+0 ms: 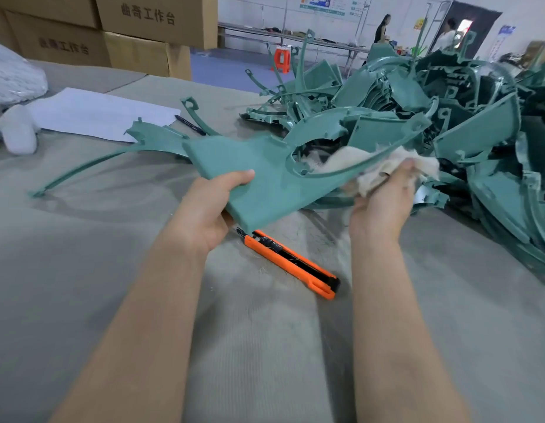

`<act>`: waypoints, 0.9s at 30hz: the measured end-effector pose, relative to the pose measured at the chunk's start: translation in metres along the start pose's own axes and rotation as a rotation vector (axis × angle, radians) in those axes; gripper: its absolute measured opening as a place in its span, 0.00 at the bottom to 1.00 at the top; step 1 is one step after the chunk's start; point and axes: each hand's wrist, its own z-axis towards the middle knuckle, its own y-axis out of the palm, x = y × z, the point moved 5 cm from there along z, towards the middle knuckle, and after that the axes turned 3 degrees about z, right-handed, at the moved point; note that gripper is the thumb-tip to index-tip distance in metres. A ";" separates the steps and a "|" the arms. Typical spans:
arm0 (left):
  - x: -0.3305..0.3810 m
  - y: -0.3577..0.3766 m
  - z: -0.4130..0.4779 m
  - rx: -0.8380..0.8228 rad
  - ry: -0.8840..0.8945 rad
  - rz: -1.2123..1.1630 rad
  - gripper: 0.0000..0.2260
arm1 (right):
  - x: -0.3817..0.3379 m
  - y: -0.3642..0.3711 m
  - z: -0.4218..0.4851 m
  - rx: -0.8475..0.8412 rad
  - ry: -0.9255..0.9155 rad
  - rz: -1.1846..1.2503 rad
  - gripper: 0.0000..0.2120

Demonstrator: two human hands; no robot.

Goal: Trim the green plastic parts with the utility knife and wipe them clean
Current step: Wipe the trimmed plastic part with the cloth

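My left hand (210, 206) clamps green part (265, 175) at near corner; long axis runs toward my right hand (384, 203), bunched round cloth (372, 166) (knife (291, 264) idle below).

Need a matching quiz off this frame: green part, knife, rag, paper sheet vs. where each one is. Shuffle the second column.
1. green plastic part
2. utility knife
3. rag
4. paper sheet

A. lies unheld on the table, between the forearms
B. gripped by the left hand
C. flat on the table, far left
D. bunched in the right hand

Pairs: 1-B, 2-A, 3-D, 4-C
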 end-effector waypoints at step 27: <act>-0.002 -0.007 -0.003 -0.039 -0.157 -0.100 0.12 | 0.001 0.006 -0.005 -0.012 0.040 0.127 0.09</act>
